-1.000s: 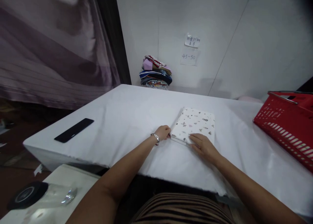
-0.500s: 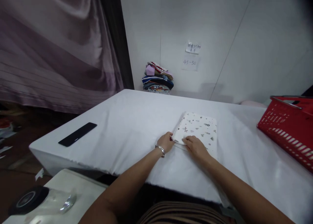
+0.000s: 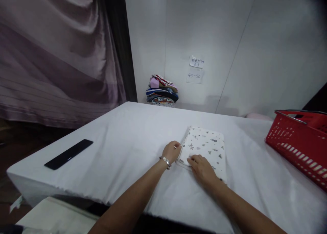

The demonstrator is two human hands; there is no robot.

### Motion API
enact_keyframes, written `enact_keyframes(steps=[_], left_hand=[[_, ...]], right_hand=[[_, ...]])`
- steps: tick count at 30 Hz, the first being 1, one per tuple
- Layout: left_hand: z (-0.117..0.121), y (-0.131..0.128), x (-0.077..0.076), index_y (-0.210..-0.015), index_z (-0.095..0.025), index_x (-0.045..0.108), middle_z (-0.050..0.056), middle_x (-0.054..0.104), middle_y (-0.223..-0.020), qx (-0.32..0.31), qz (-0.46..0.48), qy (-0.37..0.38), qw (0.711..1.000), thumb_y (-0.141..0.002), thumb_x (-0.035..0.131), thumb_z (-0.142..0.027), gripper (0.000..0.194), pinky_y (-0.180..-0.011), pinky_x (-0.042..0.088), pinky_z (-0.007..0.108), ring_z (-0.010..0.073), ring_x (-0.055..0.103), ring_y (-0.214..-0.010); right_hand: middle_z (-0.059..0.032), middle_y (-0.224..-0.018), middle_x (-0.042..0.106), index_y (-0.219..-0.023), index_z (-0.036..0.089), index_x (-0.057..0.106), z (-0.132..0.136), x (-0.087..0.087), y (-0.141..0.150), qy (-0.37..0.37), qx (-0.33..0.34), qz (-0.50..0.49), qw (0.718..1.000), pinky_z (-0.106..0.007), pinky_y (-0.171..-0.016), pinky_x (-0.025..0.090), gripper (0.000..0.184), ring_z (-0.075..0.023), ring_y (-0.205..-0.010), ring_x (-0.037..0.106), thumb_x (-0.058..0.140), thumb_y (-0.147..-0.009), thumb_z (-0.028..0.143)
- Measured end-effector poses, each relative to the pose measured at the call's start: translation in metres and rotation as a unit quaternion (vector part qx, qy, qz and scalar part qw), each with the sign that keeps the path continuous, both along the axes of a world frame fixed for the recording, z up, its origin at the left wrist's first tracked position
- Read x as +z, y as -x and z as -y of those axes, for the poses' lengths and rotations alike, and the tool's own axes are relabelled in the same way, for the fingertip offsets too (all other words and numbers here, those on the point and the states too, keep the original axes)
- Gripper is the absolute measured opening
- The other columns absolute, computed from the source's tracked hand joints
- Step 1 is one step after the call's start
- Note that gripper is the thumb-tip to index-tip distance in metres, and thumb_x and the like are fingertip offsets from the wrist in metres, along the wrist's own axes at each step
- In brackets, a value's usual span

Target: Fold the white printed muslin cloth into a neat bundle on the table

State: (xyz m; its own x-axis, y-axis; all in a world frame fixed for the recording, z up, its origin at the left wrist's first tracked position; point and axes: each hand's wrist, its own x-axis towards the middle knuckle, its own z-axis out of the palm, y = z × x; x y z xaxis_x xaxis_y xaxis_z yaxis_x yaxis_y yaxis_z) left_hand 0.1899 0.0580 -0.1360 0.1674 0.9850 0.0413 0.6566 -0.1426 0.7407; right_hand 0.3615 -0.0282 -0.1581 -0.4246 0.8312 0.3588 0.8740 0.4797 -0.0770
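Note:
A folded white cloth with small printed figures (image 3: 208,146) lies flat on the white-covered table (image 3: 133,138). My left hand (image 3: 171,151), with a bracelet at the wrist, is curled against the cloth's left near edge, its fingers closed on that edge. My right hand (image 3: 201,167) rests on top of the cloth's near left corner, fingers bent and pressing down on it.
A red plastic basket (image 3: 298,138) stands at the table's right side. A black flat phone-like object (image 3: 68,153) lies near the left edge. A stack of folded clothes (image 3: 161,91) sits at the far edge by the wall, under paper notes (image 3: 195,69). A purple curtain hangs left.
My right hand has slid left along the cloth's near edge toward my left hand. The camera has tilted up, so the small table and my striped top left the view.

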Motion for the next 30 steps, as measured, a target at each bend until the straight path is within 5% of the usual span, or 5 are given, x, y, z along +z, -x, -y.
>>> enact_keyframes(steps=[12, 30], left_hand=[[-0.071, -0.058, 0.01, -0.086, -0.019, 0.062, 0.009, 0.067, -0.102, -0.037, -0.11, 0.03, 0.993, -0.075, 0.06, -0.039, 0.023, -0.076, 0.045, 0.029, 0.0226, 0.061, -0.093], [-0.136, -0.101, 0.0, -0.099, -0.02, 0.057, 0.009, 0.058, -0.115, -0.03, -0.115, 0.039, 0.992, -0.076, 0.058, -0.041, 0.031, -0.081, 0.043, 0.028, 0.021, 0.058, -0.099]], right_hand=[[-0.0089, -0.103, 0.056, -0.114, 0.018, 0.053, 0.003, -0.006, 0.002, -0.015, -0.005, -0.017, 1.0, -0.033, -0.074, 0.039, 0.034, -0.0205, -0.088, 0.049, 0.043, -0.083, 0.008], [-0.008, -0.107, 0.056, -0.12, 0.028, 0.048, 0.001, -0.002, -0.002, 0.047, 0.013, -0.144, 0.988, -0.04, -0.076, 0.045, 0.042, -0.025, -0.091, 0.051, 0.047, -0.081, 0.014]])
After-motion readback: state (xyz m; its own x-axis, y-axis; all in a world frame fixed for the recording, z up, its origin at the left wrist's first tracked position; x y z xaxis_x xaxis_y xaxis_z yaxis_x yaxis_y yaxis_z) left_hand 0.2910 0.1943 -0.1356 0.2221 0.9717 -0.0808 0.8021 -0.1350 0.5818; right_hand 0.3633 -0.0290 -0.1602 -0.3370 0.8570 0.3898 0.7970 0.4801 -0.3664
